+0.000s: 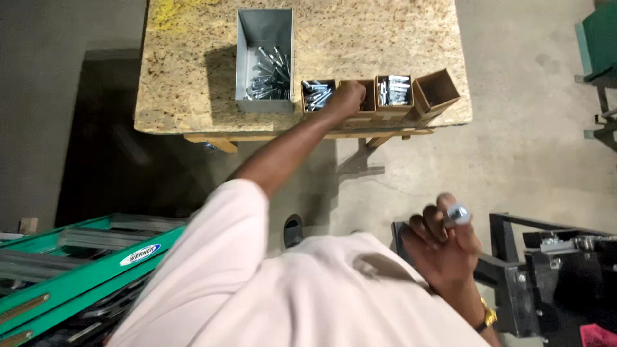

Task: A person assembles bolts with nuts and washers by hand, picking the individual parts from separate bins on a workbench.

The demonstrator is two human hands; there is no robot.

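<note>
The left hand (pixel 347 97) is stretched far forward, and it reaches into the 2nd of 4 small cardboard boxes (pixel 363 96) that stand in a row at the near edge of the surface (pixel 193 71). Its fingers are curled down inside the box, so I cannot tell if they grasp something or only touch the content.

The right hand (pixel 443 247) stays close to the body, well apart from the boxes. It is closed around a small metal piece, maybe a bolt (pixel 458 213), pinched between thumb and fingers with its silver end pointing up. A gold wristwatch (pixel 488 317) is on this wrist.

Just left of the left hand, the 1st cardboard box (pixel 317 94) holds silver bolts. Further left stands a taller grey metal bin (pixel 265 61) with more loose bolts, whose long axes lie in mixed directions. To the right of the left hand, the 3rd box (pixel 393 91) is also filled with bolts, and the 4th box (pixel 436 93) leans outward and looks empty.

The left hand is clearly the nearer one to the boxes; nothing stands between it and them.

A green ladder (pixel 77 270) lies low at the person's left side, and a black metal frame (pixel 546 276) is beside the right hand.
</note>
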